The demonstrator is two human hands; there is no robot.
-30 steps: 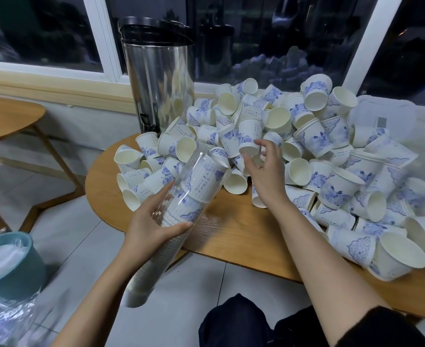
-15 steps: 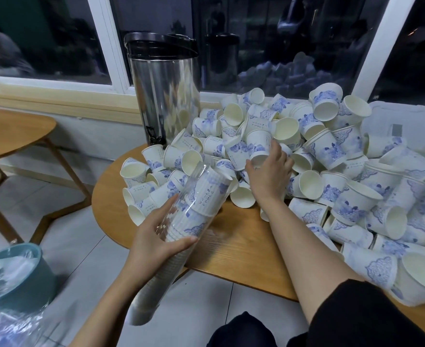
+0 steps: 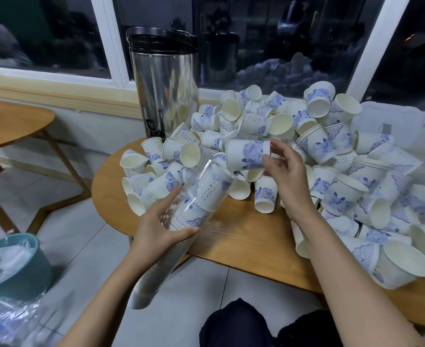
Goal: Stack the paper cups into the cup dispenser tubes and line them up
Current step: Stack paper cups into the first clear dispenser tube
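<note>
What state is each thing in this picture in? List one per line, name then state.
clear tube: tilted, partly filled with stacked cups
left hand: grips the clear tube
paper cup: on its side, above the pile
right hand: pinches the paper cup
loose cups: heaped unstacked on the table
metal urn: upright, lid on
bin: holds crumpled plastic

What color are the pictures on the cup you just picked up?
Blue flowery print on a white paper cup, seen in the head view.
</note>
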